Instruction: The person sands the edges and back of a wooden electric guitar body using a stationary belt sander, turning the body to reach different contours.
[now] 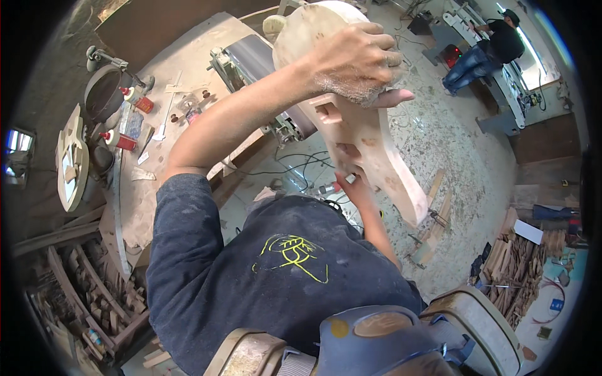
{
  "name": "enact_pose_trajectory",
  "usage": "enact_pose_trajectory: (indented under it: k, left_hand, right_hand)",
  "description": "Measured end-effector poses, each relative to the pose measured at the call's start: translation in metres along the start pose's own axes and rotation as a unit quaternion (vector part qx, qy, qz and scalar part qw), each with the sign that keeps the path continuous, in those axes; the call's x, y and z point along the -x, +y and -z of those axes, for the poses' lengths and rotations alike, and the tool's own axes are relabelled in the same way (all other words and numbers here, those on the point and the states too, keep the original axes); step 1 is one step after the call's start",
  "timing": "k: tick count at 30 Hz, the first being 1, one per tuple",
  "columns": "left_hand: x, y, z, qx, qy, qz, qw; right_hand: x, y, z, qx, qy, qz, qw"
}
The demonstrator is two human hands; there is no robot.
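A large pale carved wooden piece [370, 135] stands tilted in front of me. It is broad and rounded at the top, tapers toward the lower right, and has two cut-out openings. Dusty with sawdust, my left hand [364, 62] is closed over its upper edge, thumb stretched to the right. Lower down, my right hand [357, 188] is closed round a slim silver-and-red hand tool [328, 188] beside the wood's lower opening. Part of that hand and the tool's tip are hidden, so its exact kind does not show.
A belt sander [251, 59] stands behind the wood. Red-and-white glue bottles [137, 99] lie on the left workbench [188, 56]. Cables [301, 164] cross the shaving-strewn floor. Clamped wood strips [433, 232] stand at right, near scrap wood [511, 263]. Another person [492, 50] works at a far machine.
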State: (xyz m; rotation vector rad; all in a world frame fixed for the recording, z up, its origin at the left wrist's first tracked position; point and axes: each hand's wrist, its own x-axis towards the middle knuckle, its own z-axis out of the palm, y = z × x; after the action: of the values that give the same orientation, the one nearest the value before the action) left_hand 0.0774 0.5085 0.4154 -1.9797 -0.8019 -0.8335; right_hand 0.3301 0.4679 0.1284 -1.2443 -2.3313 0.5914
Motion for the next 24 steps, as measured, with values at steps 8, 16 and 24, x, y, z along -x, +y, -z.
enact_pose_trajectory:
  k: [8, 16, 24]
  left_hand:
    - [0.003, -0.014, 0.003, -0.033, -0.034, -0.048, 0.998]
    - [0.004, 0.001, -0.001, -0.018, -0.055, -0.027, 0.998]
    - [-0.001, 0.016, 0.006, 0.011, -0.028, 0.014, 0.999]
  right_hand:
    - [-0.038, -0.013, -0.04, -0.054, 0.133, 0.196, 0.97]
    - [-0.015, 0.013, -0.03, -0.033, 0.057, 0.13, 0.989]
    - [0.016, 0.009, 0.016, -0.087, -0.038, 0.015, 0.995]
